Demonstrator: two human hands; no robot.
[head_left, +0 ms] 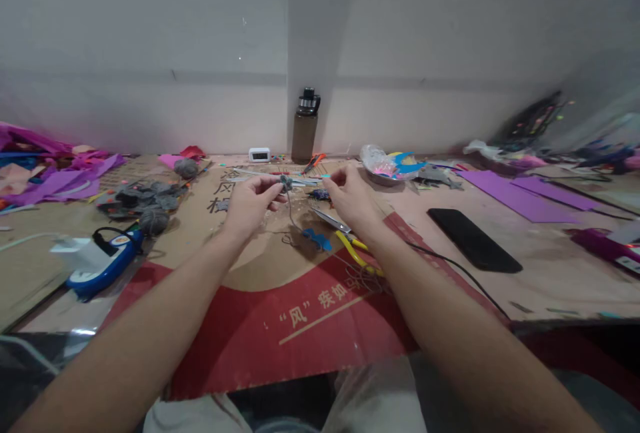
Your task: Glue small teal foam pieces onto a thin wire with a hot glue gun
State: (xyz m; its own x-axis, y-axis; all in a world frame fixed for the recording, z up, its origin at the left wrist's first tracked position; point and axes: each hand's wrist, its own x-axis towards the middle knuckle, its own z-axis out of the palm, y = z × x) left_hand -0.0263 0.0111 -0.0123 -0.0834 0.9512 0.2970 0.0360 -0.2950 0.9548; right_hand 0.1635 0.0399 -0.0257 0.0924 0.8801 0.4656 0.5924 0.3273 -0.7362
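My left hand is closed, with thumb and fingertips pinching a small grey yarn piece above the cardboard. From it a grey yarn strand hangs down towards a loose yarn tangle near my right forearm. To its right, my right hand is raised with thumb and forefinger pinched together. What those fingertips hold is too small to make out. Below the hands lie a blue cut-out piece and scissors with yellow handles, partly covered by my right forearm.
A dark bottle and small white clock stand by the wall. Grey yarn balls and a blue device lie left. A bowl of scraps, black phone and purple sheets lie right. Red-brown cardboard covers the front.
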